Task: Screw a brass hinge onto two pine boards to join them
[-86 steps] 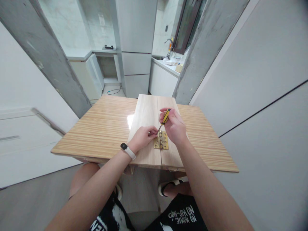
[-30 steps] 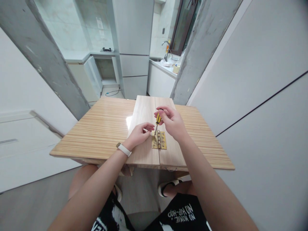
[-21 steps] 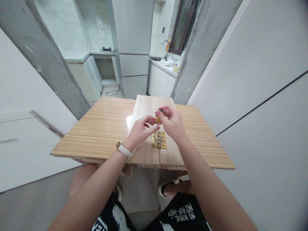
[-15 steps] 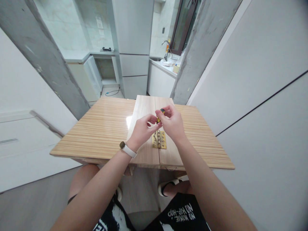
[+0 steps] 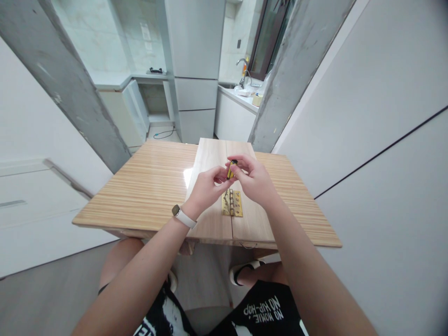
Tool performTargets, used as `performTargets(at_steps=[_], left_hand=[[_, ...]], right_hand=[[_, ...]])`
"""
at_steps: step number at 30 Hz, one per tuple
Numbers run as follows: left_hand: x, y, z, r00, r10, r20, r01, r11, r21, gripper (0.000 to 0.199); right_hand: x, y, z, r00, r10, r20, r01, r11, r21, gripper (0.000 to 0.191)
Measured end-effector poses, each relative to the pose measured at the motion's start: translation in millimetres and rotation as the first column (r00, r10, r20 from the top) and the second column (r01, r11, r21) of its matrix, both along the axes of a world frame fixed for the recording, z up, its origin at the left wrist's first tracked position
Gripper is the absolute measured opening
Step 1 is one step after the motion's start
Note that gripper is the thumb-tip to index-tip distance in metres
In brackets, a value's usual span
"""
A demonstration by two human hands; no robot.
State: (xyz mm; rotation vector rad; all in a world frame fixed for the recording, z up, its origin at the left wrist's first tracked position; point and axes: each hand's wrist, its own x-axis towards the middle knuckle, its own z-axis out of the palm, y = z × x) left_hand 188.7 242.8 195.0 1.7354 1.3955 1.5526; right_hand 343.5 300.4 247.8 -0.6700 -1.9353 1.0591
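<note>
A short yellow-and-black screwdriver [image 5: 231, 170] is held upright over the boards, its lower end hidden by fingers. My right hand [image 5: 254, 179] grips its handle between thumb and fingers. Curled around the lower part, my left hand [image 5: 208, 187] closes on it too; the fingertips are partly hidden. Just below both hands, a brass hinge [image 5: 231, 203] lies flat across the seam between two pale wooden boards [image 5: 213, 224]. Small loose pieces, likely screws, lie on the hinge's left leaf.
The boards rest on a striped wooden table [image 5: 150, 186], its front edge near my knees. White panels [image 5: 378, 154] stand close on the right and left. Beyond the table are a grey fridge [image 5: 196, 42] and a sink counter with a faucet [image 5: 242, 70].
My right hand has shifted its fingers on the handle and turned slightly, so more of the yellow shows. My left hand stays nearly in place.
</note>
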Motion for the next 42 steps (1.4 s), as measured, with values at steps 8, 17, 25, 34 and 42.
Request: performTargets(at_steps=[8,17,25,34,42], left_hand=[[1.0,0.4,1.0,0.998,0.034,-0.053,-0.035,0.999,-0.012,0.022],[2.2,1.9,0.9,0.997,0.032,-0.065,-0.033,0.999,-0.014,0.019],[0.9,-0.1,4.8,0.998,-0.009,-0.065,0.007,0.999,-0.039,0.015],[3.8,0.6,4.7,0.995,0.082,-0.056,-0.079,0.996,0.045,0.019],[5.9,-0.7,7.9,0.995,0.059,-0.084,-0.055,0.997,0.045,0.012]], right_hand=[[-6.4,-2.7,-5.5,0.989,-0.144,-0.028,0.145,0.989,0.038,0.021],[-3.2,-2.6,0.0,0.991,-0.128,0.03,0.124,0.984,0.126,0.019],[5.3,1.1,-1.0,0.999,0.047,0.014,-0.048,0.998,0.05,0.023],[-0.2,-4.5,-1.0,0.984,-0.177,0.017,0.173,0.975,0.137,0.017],[-0.4,-12.2,10.0,0.965,-0.248,0.09,0.224,0.95,0.216,0.014]])
